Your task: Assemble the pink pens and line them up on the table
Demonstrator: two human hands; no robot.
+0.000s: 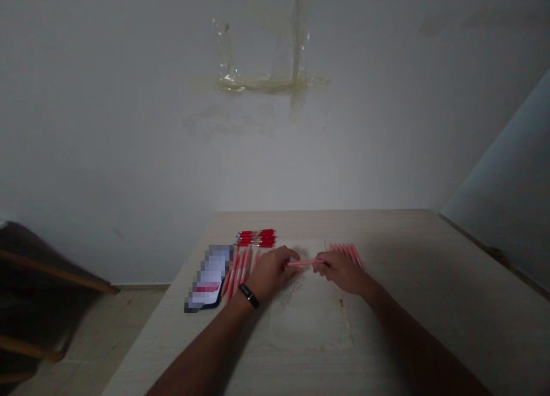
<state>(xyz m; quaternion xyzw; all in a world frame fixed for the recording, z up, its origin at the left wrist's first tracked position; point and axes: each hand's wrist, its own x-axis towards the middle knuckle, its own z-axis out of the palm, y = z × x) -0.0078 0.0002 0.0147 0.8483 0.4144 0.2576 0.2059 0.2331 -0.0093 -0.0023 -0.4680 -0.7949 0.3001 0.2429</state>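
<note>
A slim pink pen (301,263) lies level between my two hands, over the middle of the table. My left hand (275,268), with a black band on its wrist, is closed on the pen's left end. The right end sits in the closed fingers of my right hand (339,270). Several pink pens (240,268) lie side by side just left of my left hand, partly hidden by it. Behind my right hand rests another row of pink pens (347,250). Several red pens (256,238) are stacked farther back, pointing sideways.
A phone (210,278) with a lit, blurred screen lies at the table's left edge. The pale wooden table (301,367) meets a wall (344,155) with peeling clear tape (262,86). A dark chair-like object (38,293) stands at the left on the floor.
</note>
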